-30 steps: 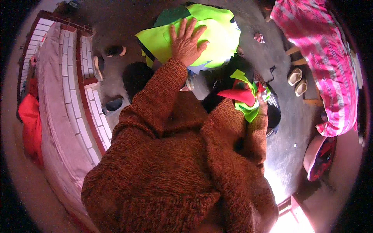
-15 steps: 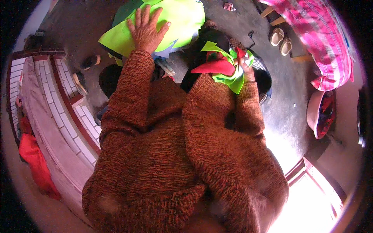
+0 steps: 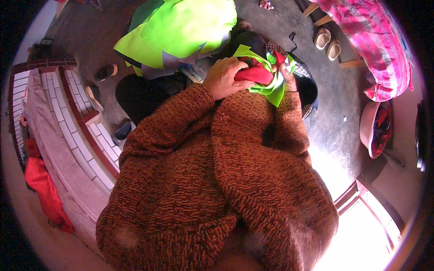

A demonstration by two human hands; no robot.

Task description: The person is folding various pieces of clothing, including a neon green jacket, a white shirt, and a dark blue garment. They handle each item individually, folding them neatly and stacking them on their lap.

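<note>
Dark red and black contents (image 3: pixel 382 130), too small to be told apart, are held in a pink basin (image 3: pixel 366 130) at the right, near a pink checked cloth (image 3: pixel 384 54). A bundle of red and lime-green cloth (image 3: pixel 262 75) is held in front of a brown knitted garment (image 3: pixel 181 180). Its red part is folded and smooth, wrapped by lime strips with pointed ends. The red part is gripped by the closed fingers of the left hand (image 3: pixel 224 77); the bundle's right side is pinched by the right hand (image 3: pixel 289 81).
</note>
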